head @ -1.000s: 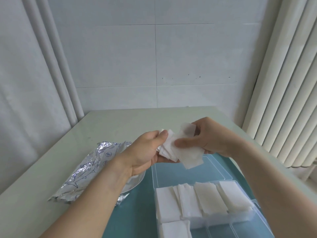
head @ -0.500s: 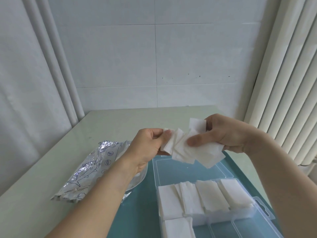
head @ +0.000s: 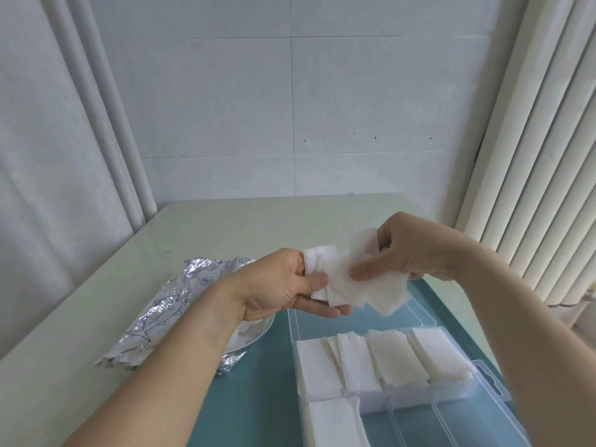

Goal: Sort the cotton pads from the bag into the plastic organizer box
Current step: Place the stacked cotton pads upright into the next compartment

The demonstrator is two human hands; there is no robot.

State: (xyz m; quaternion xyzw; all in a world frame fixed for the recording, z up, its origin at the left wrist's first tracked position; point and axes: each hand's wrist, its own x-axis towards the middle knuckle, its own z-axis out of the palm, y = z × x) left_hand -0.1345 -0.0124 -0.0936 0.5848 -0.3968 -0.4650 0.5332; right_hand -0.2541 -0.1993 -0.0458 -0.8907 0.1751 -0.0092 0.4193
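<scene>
White cotton pads (head: 361,282) fanned above clear organizer box (head: 451,411), crinkled silver bag (head: 161,314) alongside

Tiled wall (head: 290,108) (pale grey), curtains (head: 532,156) flanking, green table (head: 209,227).

both hands raised side by side, left hand (head: 277,285) and right hand (head: 416,250) with fingers curled, pinching, forearms angled inward.

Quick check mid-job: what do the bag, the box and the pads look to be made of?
Bag: looks like metallised foil film, shiny and crinkled, with blue printed drawings. Box: clear, rigid plastic, glossy; the teal surface shows through its walls and dividers. Pads: matte white, soft fibrous sheet, probably cotton; they bend and fan loosely between the left hand and the right hand.
</scene>
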